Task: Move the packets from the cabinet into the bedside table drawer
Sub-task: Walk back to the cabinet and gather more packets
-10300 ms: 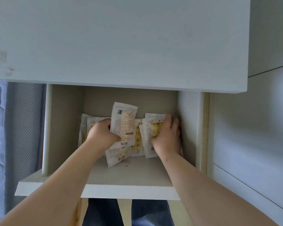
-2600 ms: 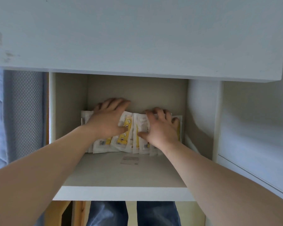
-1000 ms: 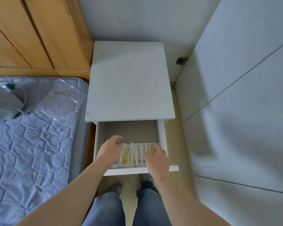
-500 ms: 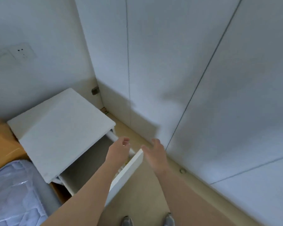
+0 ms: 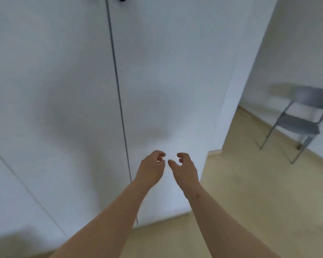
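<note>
A tall white cabinet [image 5: 67,94] fills the left and middle of the head view, its doors closed along a dark vertical seam. My left hand [image 5: 152,167] and my right hand [image 5: 183,167] hang side by side in front of the right-hand door, fingers loosely curled, holding nothing and a little apart from each other. Whether they touch the door I cannot tell. No packets, bedside table or drawer are in view.
A grey metal folding chair [image 5: 304,120] stands at the far right against a white wall. Pale wooden floor [image 5: 250,192] runs from the cabinet's right corner toward the chair and under my arms.
The view has swung right, away from the bedside table and its open drawer with packets. Both hands left the drawer empty and now hover before the closed cabinet doors.
</note>
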The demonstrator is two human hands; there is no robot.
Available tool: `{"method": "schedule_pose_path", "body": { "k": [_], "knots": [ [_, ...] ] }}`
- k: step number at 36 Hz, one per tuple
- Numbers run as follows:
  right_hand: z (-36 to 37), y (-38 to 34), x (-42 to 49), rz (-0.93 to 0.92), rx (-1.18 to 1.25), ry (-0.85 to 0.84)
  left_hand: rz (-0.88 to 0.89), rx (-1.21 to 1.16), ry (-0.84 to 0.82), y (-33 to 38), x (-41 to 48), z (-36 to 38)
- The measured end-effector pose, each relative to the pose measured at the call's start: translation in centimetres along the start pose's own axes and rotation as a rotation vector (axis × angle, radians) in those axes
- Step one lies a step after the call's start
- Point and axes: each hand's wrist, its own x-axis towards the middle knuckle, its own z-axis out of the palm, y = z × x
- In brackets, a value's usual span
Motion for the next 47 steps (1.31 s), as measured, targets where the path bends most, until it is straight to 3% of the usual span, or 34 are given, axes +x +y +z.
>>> {"method": "schedule_pose_path", "body": {
  "k": [13, 27, 37, 47],
  "knots": [
    [-33.5, 7.7, 6.0, 0.121, 0.047, 0.608, 0.463, -0.014, -0.401, 26.9, 5.7, 25.5],
    [-56.8, 18.6, 14.1, 0.321, 0.182, 1.026, 0.762, 0.072, -0.764, 45.3, 12.0, 52.1],
    [-72.5, 30.5, 12.1, 0.502, 0.290, 1.299, 0.917, 0.110, -1.081, 55.1, 6.3, 72.2],
    [-90.7, 41.1, 7.3, 0.608, 0.295, 1.440, 0.962, 0.085, -1.276, 65.4, -3.7, 91.2]
  ]
}}
